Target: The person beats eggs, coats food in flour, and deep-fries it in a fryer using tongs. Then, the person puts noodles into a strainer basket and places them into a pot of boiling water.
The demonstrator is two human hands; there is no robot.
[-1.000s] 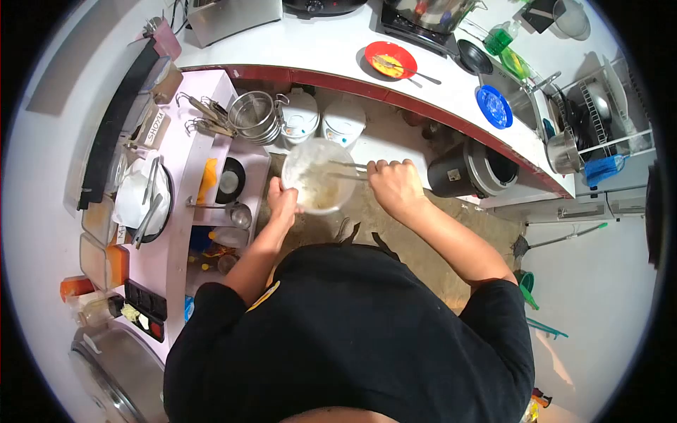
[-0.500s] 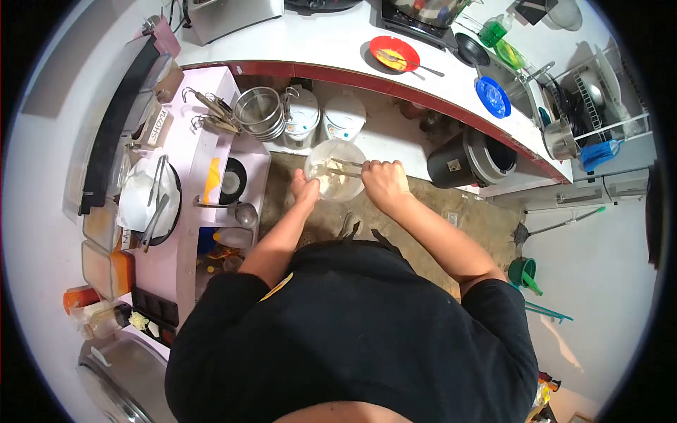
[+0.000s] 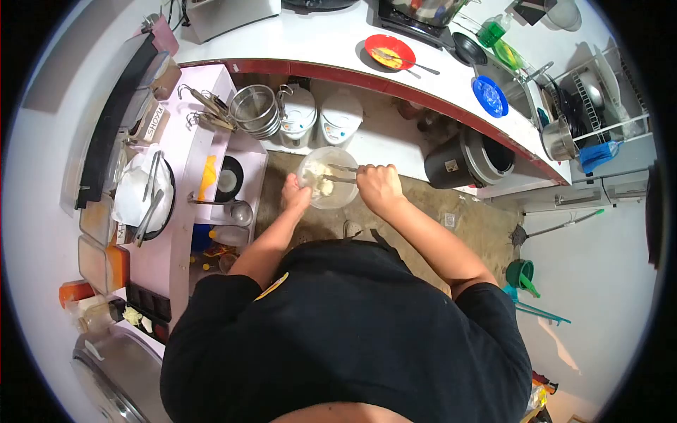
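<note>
A: What takes up the most room?

B: The white counter (image 3: 317,42) with its dark red edge, curving across the far side. Next comes the pink shelf unit (image 3: 151,264) on the left.

A: And below the counter?

B: A black, bin-like container (image 3: 448,162) toward the right, then two white lidded containers (image 3: 340,116) side by side, with nested wire strainers (image 3: 254,109) just left of them.

A: Where is the bowl?

B: The clear bowl (image 3: 342,198) is held up over the floor, in front of the person's black shirt (image 3: 338,317) and short of the counter. A red plate (image 3: 403,46) with yellow food sits up on the counter.

A: The hands?

B: The left hand (image 3: 296,195) grips the bowl's near-left side — thumb at the rim. The right hand (image 3: 381,187) is closed in a fist around metal tongs (image 3: 344,179), whose two arms reach into the bowl, a little apart.

A: Anything inside?

B: Small pale pieces (image 3: 323,187) — whether the tips actually touch them, I can't quite tell.
</note>
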